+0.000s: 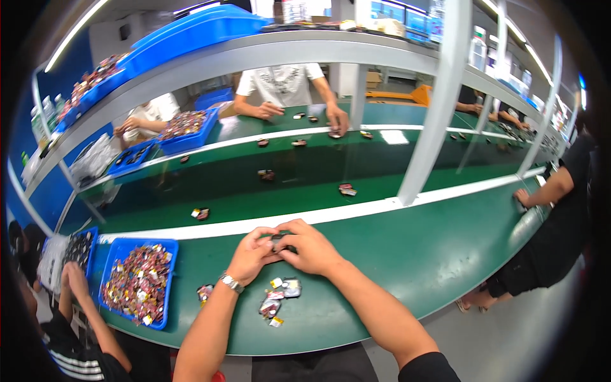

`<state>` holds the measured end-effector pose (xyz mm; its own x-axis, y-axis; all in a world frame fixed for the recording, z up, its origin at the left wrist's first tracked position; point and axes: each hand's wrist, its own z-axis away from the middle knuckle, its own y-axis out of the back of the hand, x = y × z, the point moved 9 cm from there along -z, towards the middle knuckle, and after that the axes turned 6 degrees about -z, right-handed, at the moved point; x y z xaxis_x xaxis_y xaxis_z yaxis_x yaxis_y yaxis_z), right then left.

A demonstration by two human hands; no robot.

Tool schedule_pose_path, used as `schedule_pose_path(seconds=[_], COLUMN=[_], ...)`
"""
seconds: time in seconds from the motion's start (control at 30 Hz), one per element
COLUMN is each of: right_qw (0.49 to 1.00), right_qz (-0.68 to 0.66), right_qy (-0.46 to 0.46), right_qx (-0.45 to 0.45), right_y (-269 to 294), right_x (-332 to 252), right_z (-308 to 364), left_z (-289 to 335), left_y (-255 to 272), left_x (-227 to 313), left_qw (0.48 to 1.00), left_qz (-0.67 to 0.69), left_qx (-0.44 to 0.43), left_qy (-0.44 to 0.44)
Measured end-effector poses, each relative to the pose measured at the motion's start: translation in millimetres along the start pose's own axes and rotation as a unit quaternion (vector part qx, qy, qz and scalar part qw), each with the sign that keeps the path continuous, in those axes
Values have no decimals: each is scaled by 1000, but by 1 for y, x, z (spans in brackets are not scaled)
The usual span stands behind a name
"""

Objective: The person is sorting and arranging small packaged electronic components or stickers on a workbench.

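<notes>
Over the green worktop, my left hand and my right hand meet with fingers closed around a small dark piece. Fingers cover most of it, so its exact kind does not show. A watch with a metal band is on my left wrist. Between my forearms lies a loose group of small parts, dark red, silver and yellow. Another such part rests left of my left forearm, partly hidden by it.
Left of me, a blue tray is heaped with small parts. A second blue tray holds black pieces beside plastic bags. Past a white rail, a green belt carries scattered parts. Co-workers are across, left and right; a grey post rises ahead.
</notes>
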<state>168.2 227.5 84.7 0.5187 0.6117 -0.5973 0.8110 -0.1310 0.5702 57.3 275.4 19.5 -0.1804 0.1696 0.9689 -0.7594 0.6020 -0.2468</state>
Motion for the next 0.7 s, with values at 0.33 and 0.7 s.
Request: schedule_pose_path(seconds=[0.33,0.7], right_qw=[994,994], right_qz=[-66,-100], right_qy=[-74,-46], right_qx=[45,4], right_y=[3,-3], right_x=[15,14], right_z=[5,2], left_z=[2,1], left_y=[-2,1], left_x=[3,-1], left_qw=[1000,1000], left_qz=[9,-15], left_qx=[-19,-23], left_qy=[-3,-13])
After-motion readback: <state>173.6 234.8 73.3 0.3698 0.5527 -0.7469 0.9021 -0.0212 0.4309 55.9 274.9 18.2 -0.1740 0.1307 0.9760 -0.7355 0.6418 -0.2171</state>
